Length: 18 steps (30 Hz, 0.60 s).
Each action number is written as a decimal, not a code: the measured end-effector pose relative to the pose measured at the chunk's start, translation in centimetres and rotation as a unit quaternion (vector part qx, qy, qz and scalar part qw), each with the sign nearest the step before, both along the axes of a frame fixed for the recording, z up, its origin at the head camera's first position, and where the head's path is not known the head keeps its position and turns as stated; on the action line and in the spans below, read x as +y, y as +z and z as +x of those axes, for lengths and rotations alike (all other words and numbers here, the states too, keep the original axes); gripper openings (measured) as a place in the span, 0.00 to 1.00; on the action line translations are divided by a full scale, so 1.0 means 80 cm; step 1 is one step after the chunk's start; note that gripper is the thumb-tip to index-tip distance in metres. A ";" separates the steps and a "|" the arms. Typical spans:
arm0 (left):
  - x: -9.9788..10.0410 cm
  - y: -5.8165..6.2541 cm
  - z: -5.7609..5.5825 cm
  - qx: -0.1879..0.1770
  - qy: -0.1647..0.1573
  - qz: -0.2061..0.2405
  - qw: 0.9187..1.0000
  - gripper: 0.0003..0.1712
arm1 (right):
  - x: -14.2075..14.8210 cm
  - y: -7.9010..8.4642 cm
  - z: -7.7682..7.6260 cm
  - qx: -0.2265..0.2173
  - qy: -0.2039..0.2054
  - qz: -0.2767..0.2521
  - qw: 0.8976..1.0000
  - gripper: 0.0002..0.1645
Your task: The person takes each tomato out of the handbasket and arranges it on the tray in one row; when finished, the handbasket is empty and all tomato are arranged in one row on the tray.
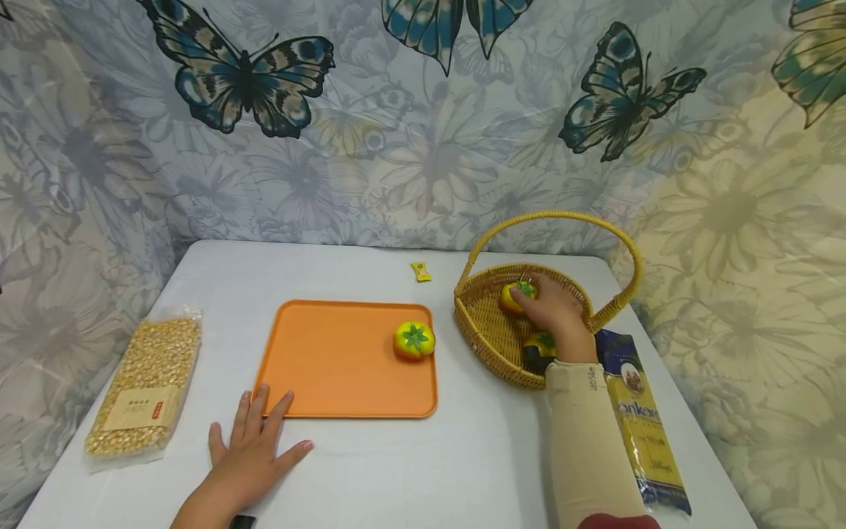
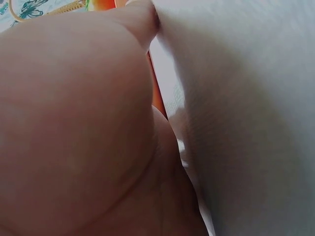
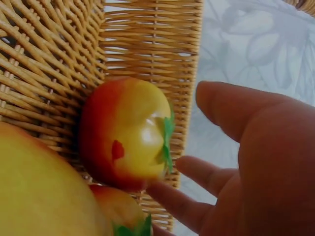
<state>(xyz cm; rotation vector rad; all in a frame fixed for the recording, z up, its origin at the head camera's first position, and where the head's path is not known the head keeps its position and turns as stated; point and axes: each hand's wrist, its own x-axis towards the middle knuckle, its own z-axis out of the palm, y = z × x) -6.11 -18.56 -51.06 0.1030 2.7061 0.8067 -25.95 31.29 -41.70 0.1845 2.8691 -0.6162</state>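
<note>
My right hand (image 1: 558, 305) reaches into a wicker basket (image 1: 492, 345) at the right. Its thumb and fingers are spread beside a yellow-red persimmon (image 3: 128, 132) with a green leafy top. The thumb stands apart from the persimmon, and some fingertips are close to its leafy end; contact cannot be made out. Another persimmon (image 3: 115, 209) and a large yellow fruit (image 3: 39, 187) lie close by. One more persimmon (image 1: 413, 341) sits at the right side of an orange tray (image 1: 337, 360). My left hand (image 1: 247, 455) lies with spread fingers, its fingertips at the tray's near edge.
A clear bag of yellow kernels (image 1: 145, 382) lies at the left. Behind the tray is a small yellow wrapped candy (image 1: 421, 272). A blue and yellow packet (image 1: 644, 426) lies right of the basket, partly behind the right sleeve. The basket's tall handle (image 1: 555, 215) arches over it.
</note>
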 end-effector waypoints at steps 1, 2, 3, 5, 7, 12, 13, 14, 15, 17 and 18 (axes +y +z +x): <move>0.000 0.000 0.000 0.001 0.000 -0.001 1.000 0.57 | 0.000 -0.002 -0.002 0.000 -0.002 0.000 1.000 0.55; 0.000 -0.001 0.000 0.002 0.001 -0.001 1.000 0.57 | 0.000 -0.005 -0.003 -0.001 -0.004 -0.001 1.000 0.55; 0.000 -0.001 0.000 0.002 0.001 -0.003 1.000 0.57 | 0.001 -0.007 -0.005 -0.002 -0.006 -0.002 1.000 0.55; -0.001 -0.002 0.000 0.002 0.001 -0.003 1.000 0.58 | 0.003 -0.013 -0.009 -0.004 -0.011 -0.005 1.000 0.56; -0.001 -0.002 0.000 0.001 0.001 -0.003 1.000 0.58 | 0.005 -0.020 -0.013 -0.006 -0.014 -0.011 1.000 0.57; -0.003 -0.004 0.000 0.004 0.000 0.001 1.000 0.58 | 0.013 -0.036 -0.023 -0.019 -0.014 -0.020 1.000 0.62; -0.003 -0.004 0.000 0.005 0.000 0.002 1.000 0.58 | 0.014 -0.039 -0.024 -0.022 -0.015 -0.021 0.999 0.63; -0.003 -0.005 0.000 0.006 -0.001 0.003 1.000 0.58 | 0.015 -0.040 -0.024 -0.025 -0.015 -0.018 0.999 0.65; -0.003 -0.006 0.000 0.007 -0.001 0.004 1.000 0.58 | 0.015 -0.040 -0.024 -0.029 -0.016 -0.018 0.999 0.65; -0.004 -0.007 0.000 0.009 -0.002 0.006 1.000 0.58 | 0.015 -0.040 -0.024 -0.033 -0.018 -0.013 0.999 0.65; -0.004 -0.008 0.000 0.009 -0.002 0.008 1.000 0.57 | 0.015 -0.039 -0.023 -0.035 -0.019 -0.012 0.999 0.66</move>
